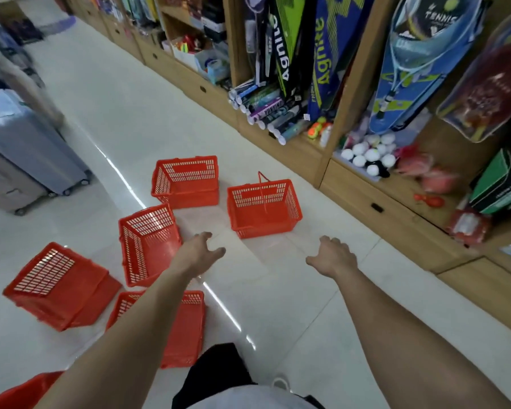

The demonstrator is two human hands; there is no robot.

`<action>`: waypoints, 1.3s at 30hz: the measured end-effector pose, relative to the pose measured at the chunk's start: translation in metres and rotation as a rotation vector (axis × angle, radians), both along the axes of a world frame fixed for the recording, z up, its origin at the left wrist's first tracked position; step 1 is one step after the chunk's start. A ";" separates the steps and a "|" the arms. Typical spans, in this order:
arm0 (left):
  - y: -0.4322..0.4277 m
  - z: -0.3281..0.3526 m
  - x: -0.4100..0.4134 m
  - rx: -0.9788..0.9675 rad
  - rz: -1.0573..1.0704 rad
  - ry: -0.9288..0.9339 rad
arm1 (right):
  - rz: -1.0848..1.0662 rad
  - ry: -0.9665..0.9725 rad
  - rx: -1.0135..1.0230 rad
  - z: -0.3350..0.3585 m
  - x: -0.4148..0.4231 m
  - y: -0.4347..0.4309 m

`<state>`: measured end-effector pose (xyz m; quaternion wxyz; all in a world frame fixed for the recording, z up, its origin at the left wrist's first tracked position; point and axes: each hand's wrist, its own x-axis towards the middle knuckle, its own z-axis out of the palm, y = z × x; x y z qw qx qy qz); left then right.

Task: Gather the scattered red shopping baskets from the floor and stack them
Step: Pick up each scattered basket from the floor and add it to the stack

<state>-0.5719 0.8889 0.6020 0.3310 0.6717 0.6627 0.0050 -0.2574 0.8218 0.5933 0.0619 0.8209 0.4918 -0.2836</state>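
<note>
Several red shopping baskets lie scattered on the white tiled floor. An upright basket (264, 208) with one handle raised stands ahead, nearest the shelves. Another basket (186, 181) sits farther back to its left. Left of my arm, a tipped basket (148, 243) lies on its side, and a second tipped one (56, 286) lies farther left. My left forearm partly covers a basket (186, 329) close to my feet. Part of one more basket (18, 394) shows at the bottom left corner. My left hand (199, 250) and my right hand (332, 256) reach forward, fingers apart, holding nothing, just short of the upright basket.
Wooden shelving (366, 202) with racket bags, shuttlecock tubes and balls runs along the right side. Grey wheeled suitcases (33, 149) stand at the left. A blurred person (21, 81) is at the far left. The aisle floor (278, 290) stretches away between them.
</note>
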 end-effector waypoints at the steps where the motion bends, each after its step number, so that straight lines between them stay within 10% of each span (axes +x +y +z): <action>1: 0.013 -0.003 0.009 -0.001 -0.010 0.007 | -0.002 0.008 0.005 -0.004 0.006 0.010; 15: 0.283 -0.131 0.077 -0.087 -0.162 0.100 | -0.015 0.139 -0.114 -0.126 0.044 0.273; 24: 0.391 -0.318 0.108 -0.157 -0.071 0.105 | -0.058 0.378 -0.022 -0.343 0.027 0.461; 31: 0.403 -0.473 0.133 -0.168 0.093 0.040 | -0.069 0.382 0.015 -0.527 0.022 0.507; 39: 0.408 -0.510 0.152 -0.187 0.139 0.006 | -0.092 0.365 0.189 -0.553 0.057 0.494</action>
